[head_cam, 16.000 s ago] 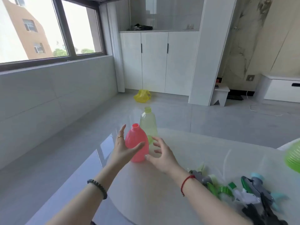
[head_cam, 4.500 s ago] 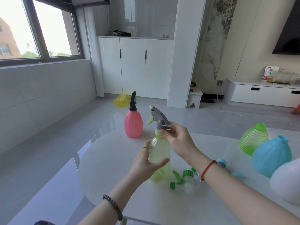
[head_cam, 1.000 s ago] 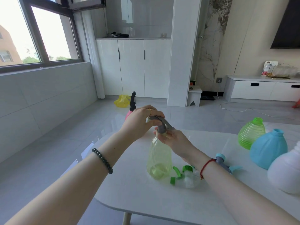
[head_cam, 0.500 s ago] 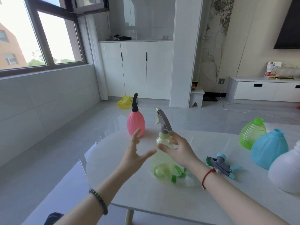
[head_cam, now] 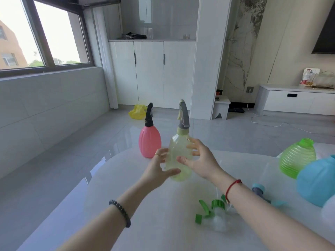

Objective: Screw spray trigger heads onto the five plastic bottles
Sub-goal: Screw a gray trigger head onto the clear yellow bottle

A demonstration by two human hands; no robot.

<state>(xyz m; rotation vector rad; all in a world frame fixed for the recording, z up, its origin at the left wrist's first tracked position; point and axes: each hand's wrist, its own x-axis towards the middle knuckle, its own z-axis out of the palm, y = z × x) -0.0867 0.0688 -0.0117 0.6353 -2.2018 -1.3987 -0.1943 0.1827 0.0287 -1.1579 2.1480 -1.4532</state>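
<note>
A pink bottle (head_cam: 149, 142), its black trigger head fitted, stands at 10 o'clock from the pale yellow bottle (head_cam: 178, 153) on the white table (head_cam: 163, 223). The left hand (head_cam: 159, 171) and right hand (head_cam: 201, 160) flank the yellow bottle at 9 and 3 o'clock. Their fingers are spread and straight and the thumbs touch its front, with neither hand clenched round it. A grey trigger head (head_cam: 183, 115) tops its neck. A green trigger head (head_cam: 212, 209) lies at 5 o'clock, and a green bottle (head_cam: 297, 158) and blue bottle (head_cam: 319, 180) stand open-necked at 3 o'clock. The risk is that a stray finger could tip the tall, light bottle into the pink 1.
</note>
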